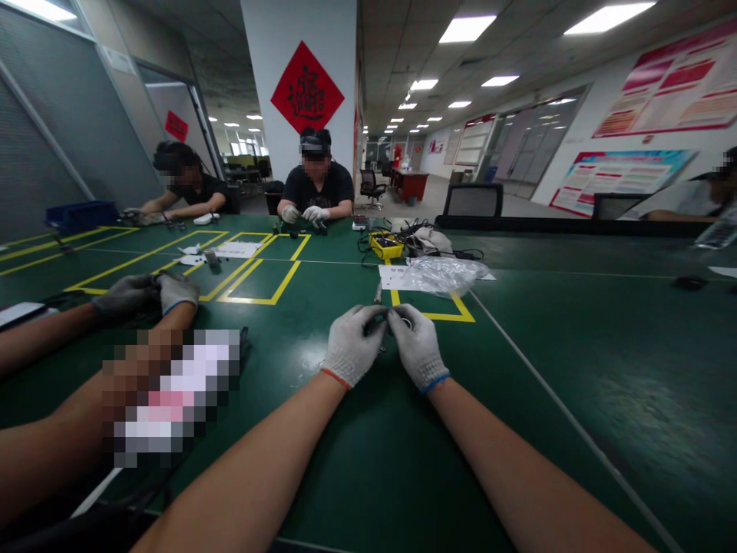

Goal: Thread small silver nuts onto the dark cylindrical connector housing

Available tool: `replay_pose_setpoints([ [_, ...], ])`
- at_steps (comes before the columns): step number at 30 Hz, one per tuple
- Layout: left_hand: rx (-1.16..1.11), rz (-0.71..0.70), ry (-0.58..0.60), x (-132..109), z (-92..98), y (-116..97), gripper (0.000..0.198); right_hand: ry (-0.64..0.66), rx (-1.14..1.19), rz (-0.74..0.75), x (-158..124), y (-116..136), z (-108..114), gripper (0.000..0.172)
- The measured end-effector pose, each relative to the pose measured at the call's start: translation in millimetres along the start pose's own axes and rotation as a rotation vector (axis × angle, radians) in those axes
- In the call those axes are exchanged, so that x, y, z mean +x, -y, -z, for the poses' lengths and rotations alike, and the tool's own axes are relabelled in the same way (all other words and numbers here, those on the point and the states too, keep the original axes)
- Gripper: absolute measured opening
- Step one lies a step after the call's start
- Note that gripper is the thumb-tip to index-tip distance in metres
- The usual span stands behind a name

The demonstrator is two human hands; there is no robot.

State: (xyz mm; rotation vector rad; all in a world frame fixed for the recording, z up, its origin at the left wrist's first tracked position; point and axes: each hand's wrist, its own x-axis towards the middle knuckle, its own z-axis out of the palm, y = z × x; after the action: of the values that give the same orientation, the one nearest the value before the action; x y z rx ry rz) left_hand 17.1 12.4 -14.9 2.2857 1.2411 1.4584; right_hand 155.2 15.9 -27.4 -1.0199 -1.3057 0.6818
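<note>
My left hand [355, 344], in a white knit glove with an orange cuff, is closed, its fingertips pinched together. Facing it, my right hand [418, 346] wears a similar glove with a blue cuff and is also closed. The fingertips of both meet just above the green table [368, 445]. Whatever small dark piece they hold is mostly covered by the fingers, and I cannot make out its kind. Right behind the left fingertips, a short slim object [378, 290] stands out against the tabletop.
Beyond my hands lie a clear plastic bag [446, 274], a white paper sheet [394, 277] and a yellow box [385, 245] with cables. At left, a co-worker's gloved hands [178, 290] work close by. Yellow tape [250, 300] marks the table. Other people sit across.
</note>
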Motion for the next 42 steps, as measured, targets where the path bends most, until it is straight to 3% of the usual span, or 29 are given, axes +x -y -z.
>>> replay_pose_setpoints([
  [7, 0.011, 0.018, -0.02, 1, 1.9, 4, 0.012, 0.011, -0.066, 0.03, -1, 2, -1, 0.031],
  [42, 0.062, 0.005, 0.024, 1, 5.5, 0, 0.011, 0.034, -0.093, 0.009, -2, 11, 0, 0.034],
])
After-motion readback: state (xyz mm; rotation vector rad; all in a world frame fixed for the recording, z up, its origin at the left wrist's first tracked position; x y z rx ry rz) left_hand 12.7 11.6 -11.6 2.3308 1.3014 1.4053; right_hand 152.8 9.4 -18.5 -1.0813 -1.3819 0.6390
